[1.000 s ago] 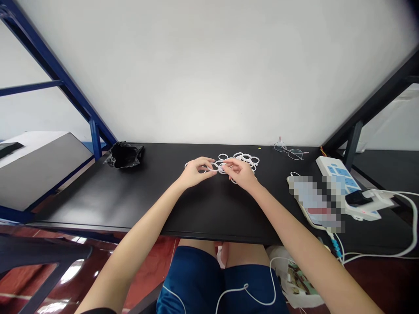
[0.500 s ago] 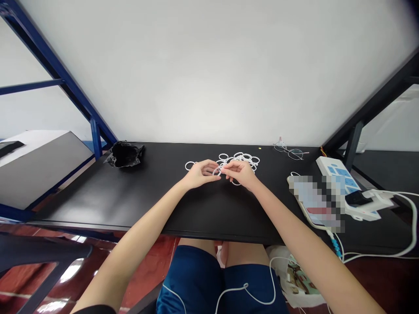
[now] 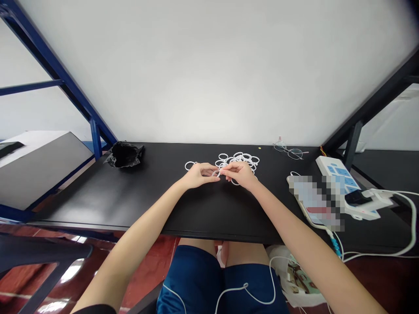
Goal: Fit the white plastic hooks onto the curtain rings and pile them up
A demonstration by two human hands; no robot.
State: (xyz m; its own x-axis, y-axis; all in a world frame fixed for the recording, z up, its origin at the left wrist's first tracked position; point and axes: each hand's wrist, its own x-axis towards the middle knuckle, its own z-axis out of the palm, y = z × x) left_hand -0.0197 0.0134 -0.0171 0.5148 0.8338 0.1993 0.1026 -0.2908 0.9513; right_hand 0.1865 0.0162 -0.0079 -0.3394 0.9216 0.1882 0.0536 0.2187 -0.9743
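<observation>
Between my two hands is a thin white ring [image 3: 216, 173]. The fingers and thumb of my left hand [image 3: 202, 175] curve around its left side and hold it. My right hand [image 3: 240, 173] pinches the ring's right edge between thumb and fingertips. A loose pile of similar white rings [image 3: 246, 157] lies just behind and to the right of my right hand, partly covered by it. One separate white ring [image 3: 189, 165] lies on the black table [image 3: 137, 196], behind my left hand's wrist side.
A crumpled black plastic bag [image 3: 125, 155] stands open at the table's left rear. Glasses [image 3: 290, 151] lie at the right rear. A phone [image 3: 309, 205], a power strip [image 3: 338, 174] and white cables [image 3: 413, 226] take up the right side. A white wall [image 3: 209, 78] rises behind.
My left hand has shifted slightly right and nearer, leaving the lone ring at left more exposed. The ring between my hands has come a little nearer and tilted. My right hand has barely moved.
</observation>
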